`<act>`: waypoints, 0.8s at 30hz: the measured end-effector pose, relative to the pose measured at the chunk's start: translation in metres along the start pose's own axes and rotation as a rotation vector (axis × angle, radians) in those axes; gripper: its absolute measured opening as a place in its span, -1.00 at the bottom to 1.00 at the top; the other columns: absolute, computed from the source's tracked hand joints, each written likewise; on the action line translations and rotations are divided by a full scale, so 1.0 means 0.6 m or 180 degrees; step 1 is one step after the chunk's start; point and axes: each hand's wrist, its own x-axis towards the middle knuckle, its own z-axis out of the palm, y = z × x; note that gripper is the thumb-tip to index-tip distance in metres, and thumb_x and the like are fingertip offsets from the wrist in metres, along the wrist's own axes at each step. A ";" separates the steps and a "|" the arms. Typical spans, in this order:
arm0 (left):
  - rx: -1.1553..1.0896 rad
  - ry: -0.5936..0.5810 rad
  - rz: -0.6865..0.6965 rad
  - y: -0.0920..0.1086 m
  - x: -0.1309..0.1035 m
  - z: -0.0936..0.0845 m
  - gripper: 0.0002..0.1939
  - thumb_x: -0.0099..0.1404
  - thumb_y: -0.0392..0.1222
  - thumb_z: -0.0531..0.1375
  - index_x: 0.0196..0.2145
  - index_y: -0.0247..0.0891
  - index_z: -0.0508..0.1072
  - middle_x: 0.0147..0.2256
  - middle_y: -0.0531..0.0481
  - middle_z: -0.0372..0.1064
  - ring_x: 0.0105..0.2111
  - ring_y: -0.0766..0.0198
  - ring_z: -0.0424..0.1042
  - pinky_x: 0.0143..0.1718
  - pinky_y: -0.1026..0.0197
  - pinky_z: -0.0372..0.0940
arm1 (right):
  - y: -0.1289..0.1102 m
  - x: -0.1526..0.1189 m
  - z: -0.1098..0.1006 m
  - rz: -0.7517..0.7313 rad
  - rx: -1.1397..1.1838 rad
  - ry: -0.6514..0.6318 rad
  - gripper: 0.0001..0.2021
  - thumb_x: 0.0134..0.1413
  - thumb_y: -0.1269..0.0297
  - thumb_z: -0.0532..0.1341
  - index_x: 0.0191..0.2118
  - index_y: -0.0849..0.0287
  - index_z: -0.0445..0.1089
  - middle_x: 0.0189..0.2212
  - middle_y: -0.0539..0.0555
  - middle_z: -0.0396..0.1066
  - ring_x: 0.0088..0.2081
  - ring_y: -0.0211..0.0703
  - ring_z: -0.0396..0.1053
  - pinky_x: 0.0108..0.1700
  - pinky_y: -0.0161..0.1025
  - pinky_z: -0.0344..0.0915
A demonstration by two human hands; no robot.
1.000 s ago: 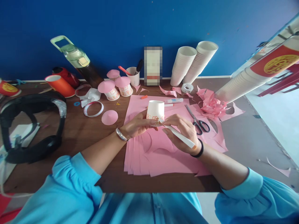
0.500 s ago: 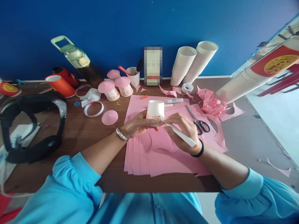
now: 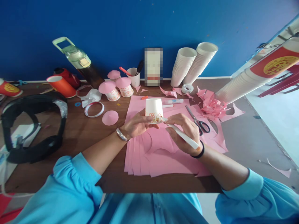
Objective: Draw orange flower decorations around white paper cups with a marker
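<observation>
My left hand (image 3: 139, 123) is closed around the lower left side of a white paper cup (image 3: 154, 107), held upside down above pink paper sheets (image 3: 140, 155). Orange flower-like outlines and small yellowish-green marks run round the part near its rim. In my right hand (image 3: 183, 130) is a white marker (image 3: 187, 139) with an orange end, its tip at the right side of the cup near the drawn band; whether it touches cannot be made out. Just right of that hand lie black-handled scissors (image 3: 201, 124). A marker with a white barrel (image 3: 168, 105) and a glue tube (image 3: 174, 101) rest behind the cup.
Several decorated cups with pink cone tops (image 3: 123, 85) stand at back left, near a loose pink cone (image 3: 110, 118). Tall white cup stacks (image 3: 183, 67) and crumpled pink paper (image 3: 211, 104) are at back right. A black headset-like frame (image 3: 62, 124) lies left, a bottle (image 3: 80, 60) behind.
The cup has shifted slightly left and up and looks a little turned, showing more of the drawn flowers. My right hand with the marker has moved slightly right.
</observation>
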 end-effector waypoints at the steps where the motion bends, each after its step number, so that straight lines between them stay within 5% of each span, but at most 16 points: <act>1: -0.0017 -0.0010 -0.0003 0.000 0.000 -0.001 -0.62 0.20 -0.12 0.49 -0.04 -0.22 0.61 -0.10 -0.16 0.65 -0.16 0.12 0.62 -0.19 0.13 0.55 | 0.000 0.000 0.001 0.0010 -0.0005 0.0023 -0.85 0.39 0.38 0.26 0.01 0.07 0.45 -0.25 0.09 0.60 -0.27 -0.10 0.60 -0.23 -0.16 0.58; 9: -0.0190 -0.0104 -0.0016 0.004 0.000 0.004 -0.56 0.23 -0.15 0.41 0.06 -0.22 0.57 -0.06 -0.17 0.64 -0.07 0.01 0.64 -0.04 -0.02 0.54 | 0.000 -0.002 0.002 0.0051 0.0025 -0.0013 -0.83 0.37 0.39 0.28 0.01 0.06 0.45 -0.20 0.11 0.62 -0.19 -0.06 0.65 -0.16 -0.13 0.62; 16: 0.0093 -0.0025 -0.0114 -0.002 0.000 0.003 -0.49 0.07 -0.16 0.59 -0.04 -0.23 0.59 -0.14 -0.12 0.62 -0.16 0.17 0.58 -0.13 0.15 0.51 | 0.000 -0.005 0.002 -0.0029 0.0102 -0.0118 -0.85 0.39 0.36 0.27 0.02 0.08 0.45 -0.19 0.12 0.60 -0.16 -0.06 0.65 -0.15 -0.14 0.63; 24: 0.0087 -0.0020 -0.0027 0.001 0.000 0.001 -0.60 0.18 -0.15 0.52 -0.04 -0.23 0.60 -0.13 -0.11 0.62 -0.24 0.19 0.59 -0.20 0.15 0.52 | 0.000 0.001 0.000 -0.0022 0.0025 0.0023 -0.83 0.40 0.39 0.26 0.03 0.06 0.44 -0.19 0.12 0.61 -0.18 -0.07 0.63 -0.16 -0.12 0.62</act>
